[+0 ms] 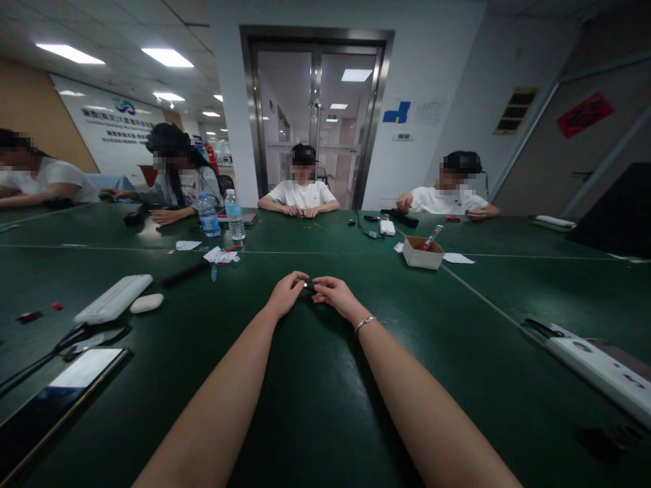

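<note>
Over the green table, my two hands meet at the middle of the head view, fingertips almost together. Between them is a small black stick with a bright end (309, 287), which looks like a USB stick. Its dark end is pinched by my right hand (336, 295), closed, with a silver bracelet (365, 324) at the wrist. My left hand (286, 295) is closed too, its thumb and forefinger at the bright end. The fingers cover part of the piece, so its finer detail is hidden.
The green table (315, 379) carries a phone (86, 369), a white power bank (114, 298) and a white oval case (147, 303) at left. A power strip (600, 369) lies at right. Beyond stand a small box (423, 254) and two bottles (234, 215). Several people sit opposite.
</note>
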The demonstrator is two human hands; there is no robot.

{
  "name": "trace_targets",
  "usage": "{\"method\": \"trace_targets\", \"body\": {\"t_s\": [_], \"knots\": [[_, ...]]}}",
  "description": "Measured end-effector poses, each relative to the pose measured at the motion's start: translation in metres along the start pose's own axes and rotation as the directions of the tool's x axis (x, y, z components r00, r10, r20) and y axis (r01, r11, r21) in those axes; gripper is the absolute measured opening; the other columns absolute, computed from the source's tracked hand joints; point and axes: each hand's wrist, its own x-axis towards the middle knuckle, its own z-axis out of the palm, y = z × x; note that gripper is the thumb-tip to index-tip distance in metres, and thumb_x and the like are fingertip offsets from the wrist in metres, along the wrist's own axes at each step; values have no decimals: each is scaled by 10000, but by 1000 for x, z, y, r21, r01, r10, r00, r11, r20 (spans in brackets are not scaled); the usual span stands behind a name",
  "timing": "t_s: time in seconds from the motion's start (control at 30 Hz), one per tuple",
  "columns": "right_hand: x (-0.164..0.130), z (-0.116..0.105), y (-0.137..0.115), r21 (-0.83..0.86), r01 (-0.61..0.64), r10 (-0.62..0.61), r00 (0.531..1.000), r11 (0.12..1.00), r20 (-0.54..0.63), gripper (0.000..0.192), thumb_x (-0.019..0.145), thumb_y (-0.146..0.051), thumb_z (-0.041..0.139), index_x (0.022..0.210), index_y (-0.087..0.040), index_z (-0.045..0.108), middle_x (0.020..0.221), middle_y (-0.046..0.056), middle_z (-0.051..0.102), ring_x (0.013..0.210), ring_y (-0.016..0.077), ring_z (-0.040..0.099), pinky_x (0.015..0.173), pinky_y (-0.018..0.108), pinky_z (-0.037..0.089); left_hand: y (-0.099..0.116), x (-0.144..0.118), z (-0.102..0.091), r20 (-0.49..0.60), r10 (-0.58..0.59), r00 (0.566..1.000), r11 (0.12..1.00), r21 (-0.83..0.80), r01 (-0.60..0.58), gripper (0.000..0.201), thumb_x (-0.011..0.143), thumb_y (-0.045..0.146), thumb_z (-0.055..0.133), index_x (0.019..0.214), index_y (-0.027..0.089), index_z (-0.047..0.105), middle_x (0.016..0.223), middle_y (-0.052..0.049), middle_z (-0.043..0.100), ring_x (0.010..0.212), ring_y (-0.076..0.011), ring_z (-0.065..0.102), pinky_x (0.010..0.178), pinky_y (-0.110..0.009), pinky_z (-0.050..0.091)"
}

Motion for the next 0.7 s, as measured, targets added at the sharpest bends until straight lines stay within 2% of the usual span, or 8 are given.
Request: {"method": "trace_targets", "body": {"t_s": [0.13,0.27,0.43,0.6,0.7], "knots": [[0,0,0,-1,-6,6,1000,1000,-3,159,793,-7,595,925,-94,614,778,60,640,539,99,632,538,189,553,-2,0,0,-26,-21,999,999,-42,20,239,786,290,496,971,193,614,884,-34,613,807,-168,560,758,-282,435],[0,-1,0,-7,-12,12,1000,1000,-3,156,793,-23,606,932,-93,613,798,67,642,550,103,635,541,195,557,-4,-1,1,6,-87,996,995,-47,87,298,838,376,410,974,203,610,673,7,564,642,-145,532,647,-262,422],[0,-1,0,-14,-7,7,1000,1000,-2,150,797,-21,594,927,-94,610,775,60,641,543,100,634,540,188,555,-5,0,0,8,-59,998,997,-40,59,275,807,279,423,1005,217,604,779,-4,590,736,-150,545,718,-270,414],[0,-1,0,-15,-4,4,1000,1000,-3,152,787,-19,606,916,-99,616,784,60,643,538,97,629,528,185,550,-5,0,1,-10,-54,998,998,-31,54,261,796,299,444,969,207,617,847,-20,606,794,-165,551,753,-280,414],[0,-1,1,-18,-5,5,1000,1000,5,162,789,-20,604,931,-99,614,780,57,644,546,100,630,531,189,551,-4,0,1,7,-72,997,997,-20,72,270,806,310,430,976,210,614,799,-10,599,742,-155,545,715,-273,415]]}}
